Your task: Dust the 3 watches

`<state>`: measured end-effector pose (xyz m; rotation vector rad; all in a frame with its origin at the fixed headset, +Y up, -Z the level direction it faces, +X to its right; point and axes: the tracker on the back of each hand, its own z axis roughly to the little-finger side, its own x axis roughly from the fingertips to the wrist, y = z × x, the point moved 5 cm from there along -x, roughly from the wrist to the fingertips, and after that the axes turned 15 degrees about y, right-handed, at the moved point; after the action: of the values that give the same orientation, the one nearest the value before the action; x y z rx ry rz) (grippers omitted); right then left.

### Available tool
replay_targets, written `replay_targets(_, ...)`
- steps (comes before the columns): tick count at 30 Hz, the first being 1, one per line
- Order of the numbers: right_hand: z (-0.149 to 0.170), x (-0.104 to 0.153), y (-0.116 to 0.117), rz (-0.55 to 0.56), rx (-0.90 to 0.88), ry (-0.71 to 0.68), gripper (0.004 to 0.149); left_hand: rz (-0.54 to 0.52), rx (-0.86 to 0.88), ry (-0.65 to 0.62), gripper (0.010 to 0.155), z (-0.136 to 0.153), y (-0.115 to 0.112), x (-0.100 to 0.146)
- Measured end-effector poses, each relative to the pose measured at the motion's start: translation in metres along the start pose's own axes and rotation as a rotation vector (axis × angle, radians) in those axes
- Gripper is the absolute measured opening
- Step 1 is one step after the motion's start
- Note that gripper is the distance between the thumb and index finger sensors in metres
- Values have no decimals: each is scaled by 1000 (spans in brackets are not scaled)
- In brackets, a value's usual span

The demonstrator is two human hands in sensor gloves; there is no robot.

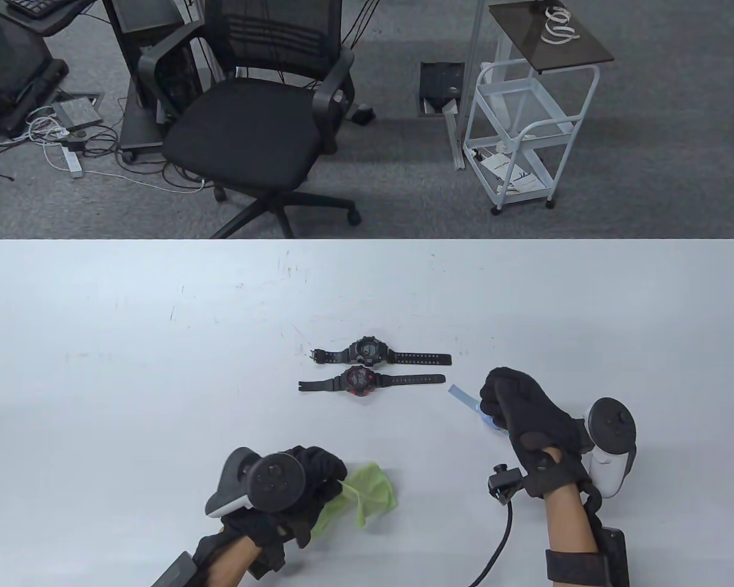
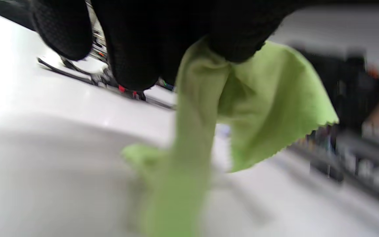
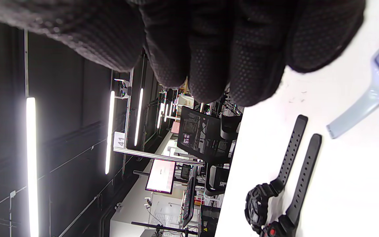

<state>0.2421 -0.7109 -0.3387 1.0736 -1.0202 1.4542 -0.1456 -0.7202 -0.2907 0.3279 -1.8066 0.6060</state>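
Left hand (image 1: 293, 483) sits at the near edge of the worktop (image 1: 159, 342), fingers curled round a green cloth (image 1: 370, 492) that hangs free, just brushing the surface. Right hand (image 1: 526, 416), near right, appears to grip the pale blue watch (image 1: 470, 403); one strap end pokes out toward the centre, fingers curled over the case. Black watch (image 1: 367, 351) and red-faced watch (image 1: 359, 380) lie flat, side by side mid-worktop, straps spread, untouched by either hand. Judgement: step is dusting the blue watch, cloth not on it yet. Next move: bring the hands together, steady the watch, wipe cloth across face and strap.
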Motion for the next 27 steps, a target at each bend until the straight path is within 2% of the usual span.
replay_targets(2,0,0,0,-1,1,1,55,-57,212,60,46,19,20,2)
replay_targets(5,0,0,0,-1,4,-1,55,-131,543,168,47,50,36,6)
replay_targets(7,0,-1,-1,3,5,-2,55,-126,692,238,47,65,35,6)
replay_targets(9,0,-1,-1,15,23,-5,55,-65,777,268,48,73,27,5)
replay_targets(14,-8,-1,7,82,195,-41,55,-11,881,298,48,74,18,3)
replay_targets(16,-12,-4,16,133,327,-59,56,15,883,329,48,75,14,4)
replay_targets(19,-16,-16,40,194,640,-56,58,65,946,341,48,74,7,4)
replay_targets(24,-5,-43,71,262,1131,58,63,68,923,339,48,73,10,4)
replay_targets(27,5,-57,76,297,1276,170,68,69,925,335,48,73,11,4)
